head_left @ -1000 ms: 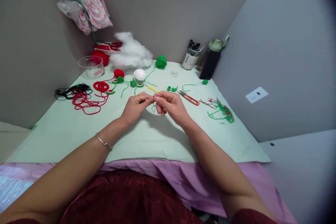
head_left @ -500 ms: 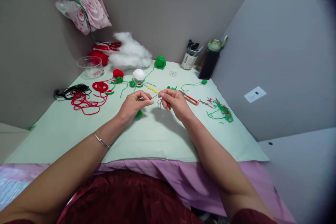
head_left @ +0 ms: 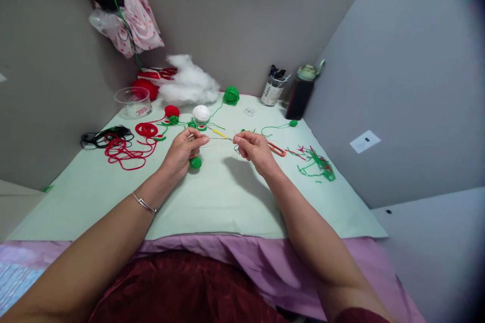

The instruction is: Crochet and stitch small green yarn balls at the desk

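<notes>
A thin dark thread (head_left: pixel 220 138) runs nearly straight between my two hands above the table. My left hand (head_left: pixel 185 147) pinches one end of it between thumb and forefinger, its other fingers curled. Thumb and fingertips of my right hand (head_left: pixel 253 148) are closed on the other end, and a small dark loop hangs below them. Whether a needle is on the thread is too fine to tell. Just under my left hand shows a small green ball (head_left: pixel 195 163), partly hidden by the fingers. A yellow-handled crochet hook (head_left: pixel 220 133) lies behind the thread.
Orange snips (head_left: pixel 276 148) and green yarn scraps (head_left: pixel 318 164) lie to the right. Black yarn (head_left: pixel 104 137), red yarn (head_left: pixel 125 154), a white ball (head_left: pixel 200 113) and a clear tub (head_left: pixel 132 103) are at left and back. White stuffing (head_left: pixel 189 83) and a bottle (head_left: pixel 301 93) stand by the walls.
My hands have moved apart, drawing the thread into a longer, straighter line between them. The dark loop under my right hand looks smaller. The view has tilted up slightly.
</notes>
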The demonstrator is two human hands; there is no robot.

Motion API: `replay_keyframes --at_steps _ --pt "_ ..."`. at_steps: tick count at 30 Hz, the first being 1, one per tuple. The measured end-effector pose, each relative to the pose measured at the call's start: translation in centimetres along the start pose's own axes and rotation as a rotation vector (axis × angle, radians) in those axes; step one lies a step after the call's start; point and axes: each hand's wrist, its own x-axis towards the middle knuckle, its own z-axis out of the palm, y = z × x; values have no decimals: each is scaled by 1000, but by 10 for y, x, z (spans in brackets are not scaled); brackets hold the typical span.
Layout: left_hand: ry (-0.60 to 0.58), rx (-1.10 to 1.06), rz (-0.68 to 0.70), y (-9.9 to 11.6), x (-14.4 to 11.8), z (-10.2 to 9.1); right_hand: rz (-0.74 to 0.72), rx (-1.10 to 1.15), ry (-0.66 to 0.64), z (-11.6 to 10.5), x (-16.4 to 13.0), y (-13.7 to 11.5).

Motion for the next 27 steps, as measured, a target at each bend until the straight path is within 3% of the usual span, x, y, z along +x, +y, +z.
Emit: replay_keyframes --at_steps 6,10,12,14,17,19,22,27 --pt "-27 -99 -62 -2 4 -5 -17 -57 -22 -8 3 6" --pt "-35 -197 -125 -2 4 -3 -174 -244 230 -26 7 8" --pt "-32 -234 -135 -4 4 -2 -215 -236 257 -26 6 7" --pt "-36 -257 -140 -6 3 -1 -162 -154 73 -15 1 7" --pt "-47 -289 -145 -8 2 1 10 -39 -331 14 -8 14" --pt "-44 -320 -148 -8 2 1 91 1 -493 32 -13 22" --pt "-32 -367 -156 -6 3 1 150 11 -570 46 -14 33" --pt "-35 -377 -159 -9 3 2 164 -8 -555 49 -13 36"
